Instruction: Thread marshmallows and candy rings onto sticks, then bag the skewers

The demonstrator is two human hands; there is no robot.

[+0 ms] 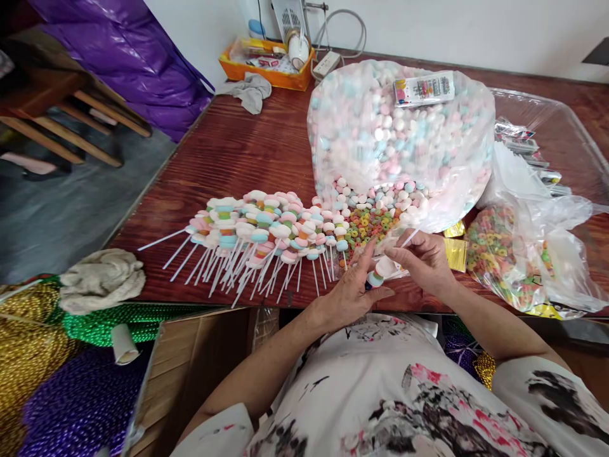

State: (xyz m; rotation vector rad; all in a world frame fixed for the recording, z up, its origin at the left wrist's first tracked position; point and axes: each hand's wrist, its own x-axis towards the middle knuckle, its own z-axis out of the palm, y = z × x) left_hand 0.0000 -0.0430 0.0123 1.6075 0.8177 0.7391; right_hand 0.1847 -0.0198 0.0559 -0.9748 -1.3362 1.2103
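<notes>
My left hand (349, 293) is closed around a short stack of marshmallows and gummy rings (379, 273), close to the table's front edge. The thumb and fingers of my right hand (427, 259) pinch a thin white stick (410, 237), just right of that stack. Whether the stick enters the stack is hidden by my fingers. Beyond my hands lie loose gummy rings (364, 230) and loose marshmallows (404, 198) at the mouth of a big clear bag of marshmallows (347, 127). To the left, many finished-looking marshmallow skewers (266, 228) are piled with their sticks pointing toward me.
On the right sit a bag of gummy rings (497, 251), gold packets (455, 254) and a clear plastic tray (571, 120). An orange box (273, 75) and a grey cloth (252, 92) are at the back left. Beaded strands (90, 387) hang below the table's left edge.
</notes>
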